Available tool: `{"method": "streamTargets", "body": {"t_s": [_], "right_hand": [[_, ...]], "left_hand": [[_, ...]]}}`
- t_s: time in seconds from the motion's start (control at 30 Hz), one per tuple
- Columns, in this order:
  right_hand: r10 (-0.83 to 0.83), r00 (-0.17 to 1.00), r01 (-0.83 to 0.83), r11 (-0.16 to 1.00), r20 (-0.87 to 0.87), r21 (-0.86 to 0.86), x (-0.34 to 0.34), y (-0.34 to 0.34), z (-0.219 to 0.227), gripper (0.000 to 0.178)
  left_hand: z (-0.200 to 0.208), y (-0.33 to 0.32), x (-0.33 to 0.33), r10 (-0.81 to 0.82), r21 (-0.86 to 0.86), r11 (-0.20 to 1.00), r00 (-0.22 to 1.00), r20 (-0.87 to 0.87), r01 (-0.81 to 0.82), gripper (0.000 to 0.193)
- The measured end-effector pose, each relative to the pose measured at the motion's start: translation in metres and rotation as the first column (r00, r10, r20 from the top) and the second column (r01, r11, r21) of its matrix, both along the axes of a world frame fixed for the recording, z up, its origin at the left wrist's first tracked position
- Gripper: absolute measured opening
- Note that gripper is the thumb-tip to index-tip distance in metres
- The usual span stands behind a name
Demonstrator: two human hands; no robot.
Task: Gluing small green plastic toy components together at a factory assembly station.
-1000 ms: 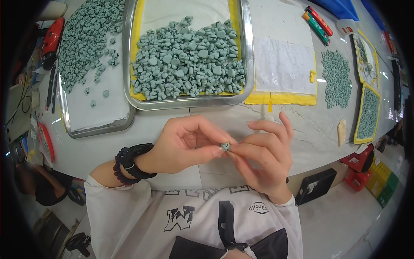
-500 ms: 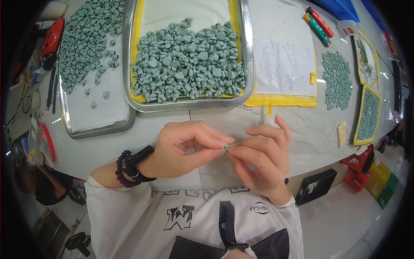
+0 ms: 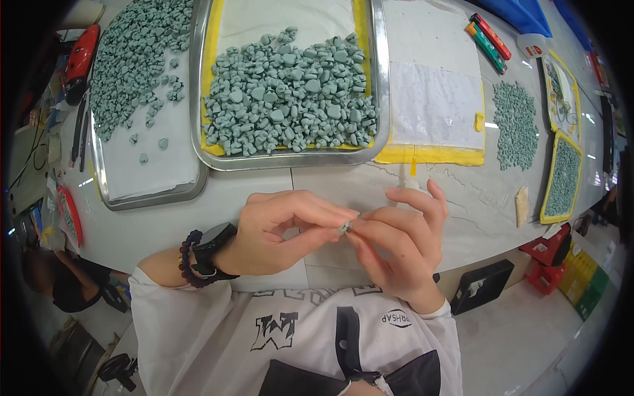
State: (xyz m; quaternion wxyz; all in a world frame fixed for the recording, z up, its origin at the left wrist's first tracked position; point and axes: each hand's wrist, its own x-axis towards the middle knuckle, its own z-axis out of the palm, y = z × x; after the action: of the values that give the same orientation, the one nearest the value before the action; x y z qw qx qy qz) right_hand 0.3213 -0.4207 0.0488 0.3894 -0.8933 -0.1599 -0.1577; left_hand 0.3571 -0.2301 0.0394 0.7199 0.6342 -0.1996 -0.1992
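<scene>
My left hand (image 3: 284, 228) and my right hand (image 3: 403, 241) meet fingertip to fingertip above the near edge of the table. Between the left thumb and forefinger is a tiny grey-green piece (image 3: 345, 226), mostly covered by fingers. The right thumb and forefinger pinch at the same spot; whether they grip the piece itself or something finer is too small to make out. My other right fingers are raised and curled. Just beyond the hands stands a metal tray (image 3: 290, 160) with yellow-taped edges, holding a heap of small grey-green pieces (image 3: 284, 99).
Left of it, another tray (image 3: 152, 181) bears more such pieces. On the right lie a yellow-edged white sheet (image 3: 436, 112), a loose patch of green pieces (image 3: 515, 125), a small yellow-rimmed tray (image 3: 561, 175), and red and green pens or lighters (image 3: 489, 43). A person (image 3: 63, 284) is at far left.
Both hands stay joined at nearly the same place. The left wrist has turned slightly, and the raised right fingers have shifted a little.
</scene>
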Motion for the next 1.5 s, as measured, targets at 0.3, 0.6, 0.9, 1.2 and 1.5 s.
{"method": "streamTargets", "body": {"t_s": [0.3, 0.6, 0.9, 1.2, 1.5], "right_hand": [[0.02, 0.999, -0.02, 1.0, 0.026, -0.008, 0.0, -0.002, -0.003, 0.028], [0.067, 0.995, -0.069, 0.997, -0.072, -0.026, 0.003, 0.002, 0.003, 0.03], [0.089, 0.993, -0.09, 0.996, -0.076, -0.019, -0.006, -0.002, 0.013, 0.028], [0.156, 0.975, -0.126, 0.975, -0.16, 0.181, -0.026, -0.028, 0.026, 0.02], [0.021, 0.995, -0.002, 0.98, -0.094, 0.197, -0.042, -0.046, 0.028, 0.014]], "left_hand": [[0.002, -0.001, 0.0, -0.031, -0.003, 1.0, 0.996, -0.079, 0.031, 0.021], [-0.002, 0.0, -0.003, -0.008, 0.02, 1.0, 0.992, -0.127, 0.011, 0.021], [0.02, 0.0, 0.007, -0.033, 0.083, 0.996, 0.989, -0.145, 0.045, 0.018], [0.065, 0.065, 0.078, 0.102, 0.523, 0.611, 0.714, 0.693, -0.595, 0.024], [0.017, 0.01, 0.181, -0.387, 0.791, 0.465, 0.713, 0.585, -0.397, 0.014]]}}
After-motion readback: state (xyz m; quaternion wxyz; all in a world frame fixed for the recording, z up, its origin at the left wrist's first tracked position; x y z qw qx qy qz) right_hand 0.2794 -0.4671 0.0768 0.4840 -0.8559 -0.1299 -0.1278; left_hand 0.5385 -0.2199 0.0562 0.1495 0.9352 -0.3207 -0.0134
